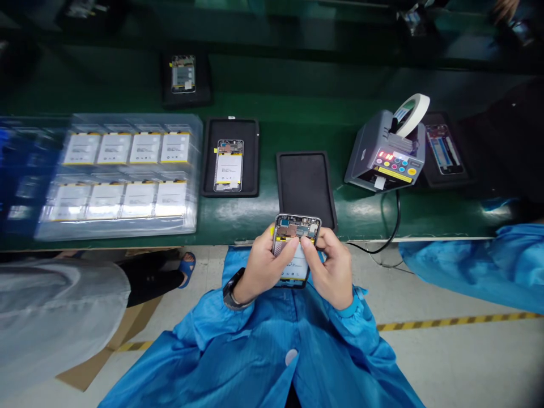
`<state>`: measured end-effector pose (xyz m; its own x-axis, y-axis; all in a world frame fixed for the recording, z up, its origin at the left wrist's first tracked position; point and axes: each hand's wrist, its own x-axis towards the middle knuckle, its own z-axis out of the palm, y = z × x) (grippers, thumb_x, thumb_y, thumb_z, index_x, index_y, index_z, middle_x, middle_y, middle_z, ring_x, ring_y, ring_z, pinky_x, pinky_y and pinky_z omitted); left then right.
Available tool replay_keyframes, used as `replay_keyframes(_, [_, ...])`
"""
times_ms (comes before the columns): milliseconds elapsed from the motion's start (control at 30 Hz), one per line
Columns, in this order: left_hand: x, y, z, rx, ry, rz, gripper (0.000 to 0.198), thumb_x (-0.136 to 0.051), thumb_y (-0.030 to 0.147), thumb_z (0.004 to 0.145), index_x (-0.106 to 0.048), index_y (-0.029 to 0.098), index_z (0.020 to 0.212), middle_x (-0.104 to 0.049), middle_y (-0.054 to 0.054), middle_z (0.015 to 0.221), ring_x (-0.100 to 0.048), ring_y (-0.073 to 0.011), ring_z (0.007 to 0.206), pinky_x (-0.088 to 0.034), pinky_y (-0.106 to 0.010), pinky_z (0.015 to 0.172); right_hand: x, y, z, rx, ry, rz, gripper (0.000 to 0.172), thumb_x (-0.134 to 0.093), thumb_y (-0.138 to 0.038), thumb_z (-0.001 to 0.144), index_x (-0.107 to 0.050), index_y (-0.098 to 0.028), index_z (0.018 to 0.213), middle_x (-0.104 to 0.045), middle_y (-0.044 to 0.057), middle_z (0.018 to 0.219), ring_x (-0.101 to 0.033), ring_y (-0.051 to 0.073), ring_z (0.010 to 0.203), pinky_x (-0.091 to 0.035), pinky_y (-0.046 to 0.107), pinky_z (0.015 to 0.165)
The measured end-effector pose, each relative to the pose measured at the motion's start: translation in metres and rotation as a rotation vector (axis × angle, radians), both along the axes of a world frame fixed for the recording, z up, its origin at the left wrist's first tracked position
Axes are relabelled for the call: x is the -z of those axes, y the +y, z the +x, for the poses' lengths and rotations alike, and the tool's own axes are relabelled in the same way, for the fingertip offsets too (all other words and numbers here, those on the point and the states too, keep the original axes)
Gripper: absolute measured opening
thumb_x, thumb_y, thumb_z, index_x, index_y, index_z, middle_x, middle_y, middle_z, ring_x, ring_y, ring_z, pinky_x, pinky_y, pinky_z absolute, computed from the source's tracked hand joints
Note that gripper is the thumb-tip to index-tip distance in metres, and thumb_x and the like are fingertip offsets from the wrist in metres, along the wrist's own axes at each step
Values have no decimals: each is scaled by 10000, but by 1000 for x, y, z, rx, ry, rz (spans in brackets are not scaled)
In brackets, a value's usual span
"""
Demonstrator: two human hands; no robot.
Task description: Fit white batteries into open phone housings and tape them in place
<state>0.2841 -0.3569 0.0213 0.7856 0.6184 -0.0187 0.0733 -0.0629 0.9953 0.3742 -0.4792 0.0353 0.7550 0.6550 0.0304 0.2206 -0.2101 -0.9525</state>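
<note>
Between my two hands is an opened phone [296, 227], its circuit board at the top and a white battery [300, 265] in the lower part. My left hand [268, 258] grips the phone's left side, its thumb pressing near the top edge of the battery. On the other side my right hand [330, 263] wraps the right edge, with its thumb close beside the left thumb. Both thumbs cover part of the seam between board and battery. Just beyond the phone lies a black tray [304, 181] on the bench.
A clear plastic tray [193, 170] of batteries lies left. Another black tray [251, 164] bears an opened phone [229, 170]. At right stands a tape dispenser [385, 156] with a cable [397, 221]. People sit close on both sides, a blue sleeve [480, 266] at right.
</note>
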Motion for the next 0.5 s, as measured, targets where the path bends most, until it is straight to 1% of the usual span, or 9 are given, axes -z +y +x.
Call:
replay_keyframes(100, [0,0,-1,-4,8,10,156,-628,272,946,-677,153,1034,-741,-20,868,-661,-129,726,-522,-207,674,1,0,-1,4,8,-6,125,-619,-318,1025,-660,-202,1002,-699,-11,760,-621,142,673,-478,233,658])
replay_keyframes(233, [3,-1,-2,-2,-4,2,151,-623,275,958,-671,156,1037,-736,-19,869,-658,-125,729,-520,-203,675,2,-1,0,1,14,-15,136,-627,-329,1027,-675,-203,1039,-692,-11,745,-657,160,740,-490,244,691])
replay_keyframes(400, [4,-1,-3,24,-28,-35,159,-609,289,982,-670,157,1047,-738,-30,894,-664,-130,749,-519,-205,672,-1,-6,2,-58,37,18,187,-626,-319,1032,-682,-219,1181,-758,12,908,-702,171,839,-531,253,770])
replay_keyframes(500, [2,-2,-3,30,-26,-41,159,-629,291,970,-672,157,1044,-735,-32,902,-664,-134,760,-524,-209,685,-1,-8,2,-52,31,32,171,-617,-304,1038,-684,-224,1173,-766,9,923,-705,162,816,-537,246,769])
